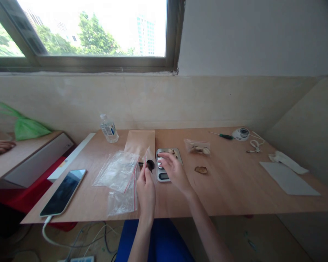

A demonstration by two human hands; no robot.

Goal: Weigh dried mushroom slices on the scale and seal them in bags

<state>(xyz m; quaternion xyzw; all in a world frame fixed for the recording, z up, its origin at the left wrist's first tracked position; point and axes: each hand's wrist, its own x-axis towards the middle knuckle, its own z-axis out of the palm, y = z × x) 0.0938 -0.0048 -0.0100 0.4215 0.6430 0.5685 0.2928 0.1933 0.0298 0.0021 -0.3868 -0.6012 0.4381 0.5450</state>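
My left hand [146, 187] is closed on a small clear zip bag [148, 153] with a red seal line, held upright. A dark, rounded piece [150, 165] shows at the bag, just above my fingers; whether it lies inside or behind the plastic I cannot tell. My right hand [175, 173] reaches over a small digital scale [163, 177], fingers apart and nothing seen in them. Pale dried pieces [171, 151] lie on the scale's plate, partly covered by my fingers. Several clear zip bags [117, 169] are spread left of my left hand.
Around are a brown paper sheet [139, 140], a water bottle [109, 129], a charging phone [63, 193], a filled zip bag [197, 147], a brown dried slice [201, 170], a screwdriver [225, 136], a white camera [241, 134] and white paper [289, 178]. Another person's hand [0, 146] rests far left.
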